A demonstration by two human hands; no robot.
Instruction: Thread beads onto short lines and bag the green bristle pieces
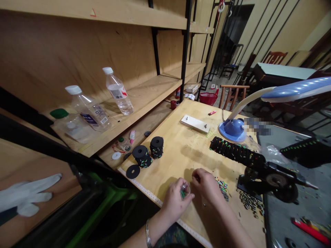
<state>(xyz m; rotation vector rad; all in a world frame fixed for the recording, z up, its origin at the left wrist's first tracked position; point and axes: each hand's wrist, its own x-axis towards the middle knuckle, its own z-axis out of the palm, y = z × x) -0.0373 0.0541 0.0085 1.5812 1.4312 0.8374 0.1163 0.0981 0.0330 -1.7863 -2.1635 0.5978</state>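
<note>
My left hand [176, 199] is closed around a small clear bag of green bits [184, 190], held just above the wooden table [186, 151] near its front edge. My right hand [207, 185] is beside it with fingers curled and pinched, something tiny and unclear at the fingertips. A scatter of small coloured pieces [222, 187] lies just right of my right hand. Stacks of black discs [148, 151] stand to the left, with a single black disc [132, 171] lying flat near the edge.
A long black roll of threaded discs [236, 153] and a black hand-crank tool [271, 179] sit at right. A blue desk lamp [232, 129] and a wooden jig with pegs [195, 123] lie further back. Bottles [117, 91] stand on the shelf at left; a white glove [26, 196] lies lower left.
</note>
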